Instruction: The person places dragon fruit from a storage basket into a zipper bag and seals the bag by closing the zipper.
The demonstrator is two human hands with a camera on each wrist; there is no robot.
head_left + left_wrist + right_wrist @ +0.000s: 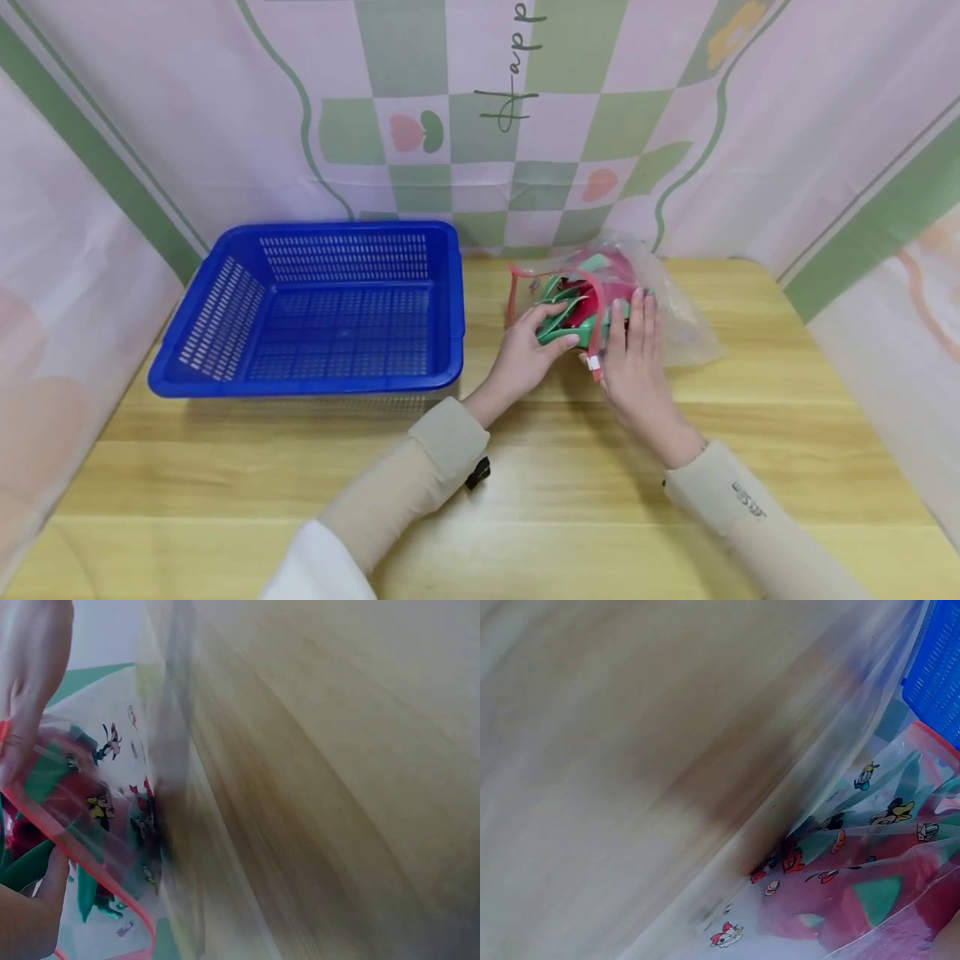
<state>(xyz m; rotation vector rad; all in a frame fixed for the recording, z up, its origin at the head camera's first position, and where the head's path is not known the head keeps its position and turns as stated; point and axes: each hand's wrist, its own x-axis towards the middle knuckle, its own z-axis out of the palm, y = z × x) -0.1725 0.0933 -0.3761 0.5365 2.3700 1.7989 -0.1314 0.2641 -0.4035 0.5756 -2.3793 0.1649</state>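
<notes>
A clear zip bag [678,329] with a red zipper edge and small cartoon prints lies on the table, right of centre. Inside it, a magenta-and-green object with leaf-like flaps [577,308] shows through the plastic and at the mouth. My left hand [521,350] pinches a green flap at the mouth between thumb and fingers. My right hand [637,383] rests on the bag's near side with its fingers extended. In the left wrist view the red edge [82,859] crosses in front of the green parts. The right wrist view shows the printed plastic [832,900] over the magenta part.
To the left stands a blue plastic basket [307,387] with slotted walls and nothing inside. The light wooden table [570,517] runs back to a checked pink-and-green curtain [480,183]. More cloth hangs at both sides.
</notes>
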